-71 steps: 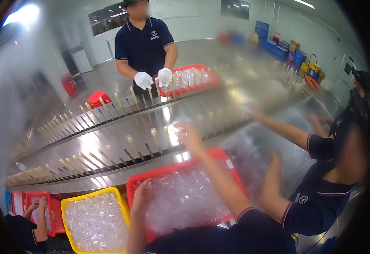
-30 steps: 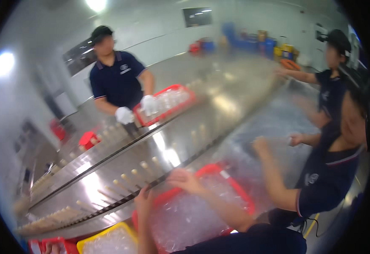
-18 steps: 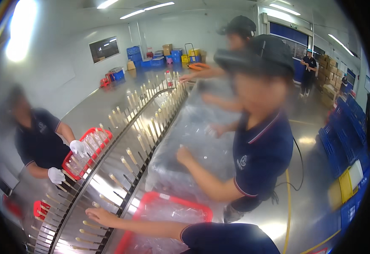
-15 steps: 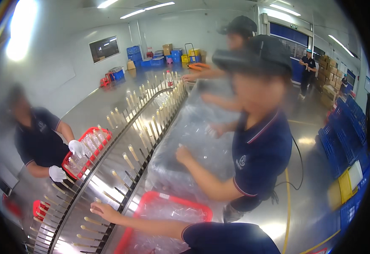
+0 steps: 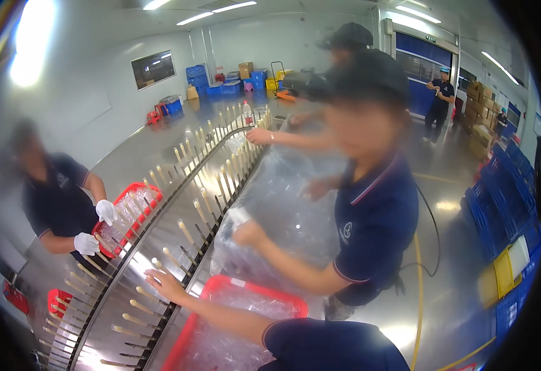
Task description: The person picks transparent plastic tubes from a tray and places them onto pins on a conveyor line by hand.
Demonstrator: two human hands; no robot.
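My right arm, in a navy sleeve [image 5: 338, 346], reaches left from the lower edge over a metal conveyor [image 5: 171, 226]. The right hand [image 5: 166, 287] has its fingers stretched out beside a cream-tipped upright rod [image 5: 162, 266]. I cannot see anything held in it. More such rods [image 5: 185, 234] stand in rows along the conveyor's tracks, leaning outward in the picture. Below my forearm sits a red basket [image 5: 295, 303] of clear, thin plastic pieces [image 5: 233, 337]. My left hand is out of the picture.
To the right, a co-worker holds a blurred white piece [image 5: 239, 217] over a large plastic-covered heap [image 5: 283, 210]. Another reaches to the rods beyond. Across the conveyor, a person in white gloves [image 5: 106, 211] handles a red basket [image 5: 159, 193]. Blue crates [image 5: 499, 198] stand far right.
My right hand has shifted up and slightly right along the rods, its fingers now more spread. The near co-worker's hand has moved left; the farther one's hand now reaches the rods.
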